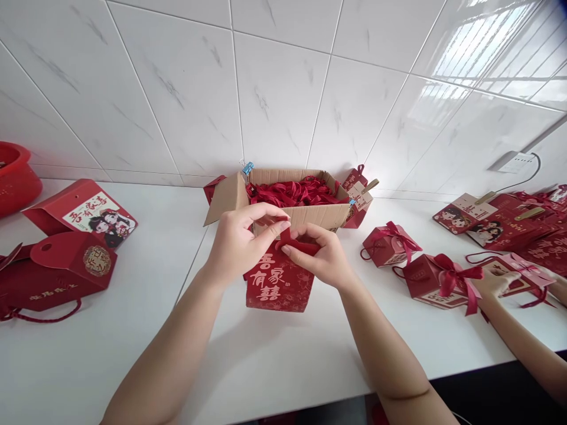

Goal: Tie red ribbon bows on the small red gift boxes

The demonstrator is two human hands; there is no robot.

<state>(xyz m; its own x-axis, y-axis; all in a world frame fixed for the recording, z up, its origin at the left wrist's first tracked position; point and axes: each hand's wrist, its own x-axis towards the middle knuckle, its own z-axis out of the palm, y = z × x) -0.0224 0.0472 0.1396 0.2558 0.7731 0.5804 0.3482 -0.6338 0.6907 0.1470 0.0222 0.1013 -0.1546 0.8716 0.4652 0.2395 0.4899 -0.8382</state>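
Observation:
A red gift box [283, 283] with pink Chinese characters hangs upright or stands in front of me; I cannot tell whether its bottom touches the table. My left hand [250, 236] is closed in a pinch above the box's top, on a narrow red ribbon [286, 235]. Closed at the top right edge of the same box is my right hand [316, 254], its thumb pressed against the red top. Fingers hide part of the ribbon and the box's closure. Just behind both hands, an open cardboard box [305, 216] holds a heap of dark red ribbons [296, 192].
Red gift boxes [57, 274] lie at the left, near a red basin [18, 177]. Ribbon-tied boxes [390, 245] stand at the right. Beyond them, another person's hands [496, 280] hold a box. Flat red packaging [509, 221] lies below a power strip [514, 161] by the tiled wall.

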